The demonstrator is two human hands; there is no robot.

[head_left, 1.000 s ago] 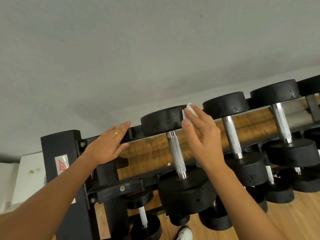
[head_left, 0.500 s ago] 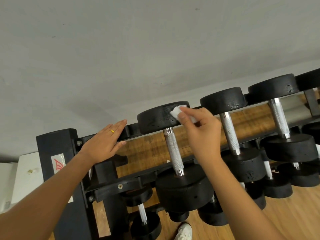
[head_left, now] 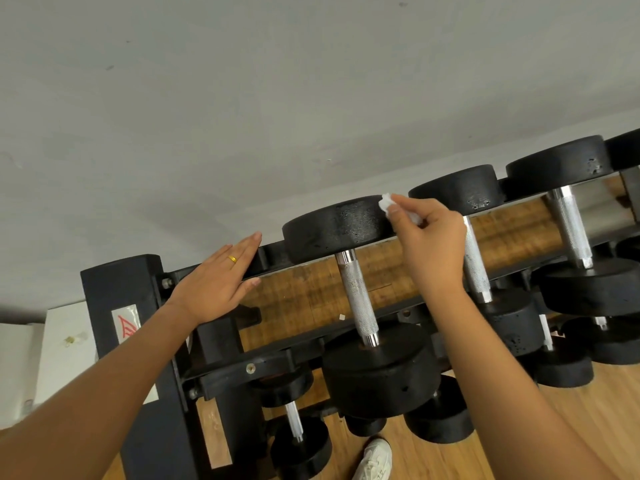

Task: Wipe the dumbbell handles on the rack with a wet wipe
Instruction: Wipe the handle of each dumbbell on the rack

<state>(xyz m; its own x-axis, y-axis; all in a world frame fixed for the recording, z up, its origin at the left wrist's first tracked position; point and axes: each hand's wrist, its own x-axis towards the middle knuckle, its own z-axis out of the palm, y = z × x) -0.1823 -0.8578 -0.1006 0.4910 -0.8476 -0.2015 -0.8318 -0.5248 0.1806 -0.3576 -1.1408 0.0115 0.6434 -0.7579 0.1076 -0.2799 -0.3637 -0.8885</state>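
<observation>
A black dumbbell rack [head_left: 145,341] holds a row of dumbbells with black round heads and knurled silver handles. My right hand [head_left: 429,244] pinches a small crumpled white wet wipe [head_left: 387,203] against the right edge of the far head [head_left: 337,227] of the leftmost top-row dumbbell. That dumbbell's handle [head_left: 356,296] is bare, just left of my wrist. My left hand [head_left: 218,282], with a gold ring, lies flat and open on the rack's back rail, left of that head. My right hand partly hides the handle of the neighbouring dumbbell [head_left: 476,271].
More dumbbells [head_left: 571,230] run to the right on the top row, and smaller ones [head_left: 298,441] sit on the lower rows. A grey wall stands behind the rack. A wooden floor and a white shoe [head_left: 374,459] lie below.
My right hand has slid the wipe along the far dumbbell head's edge, from its face towards the upper right rim. The left hand stays on the rail. The view has shifted slightly.
</observation>
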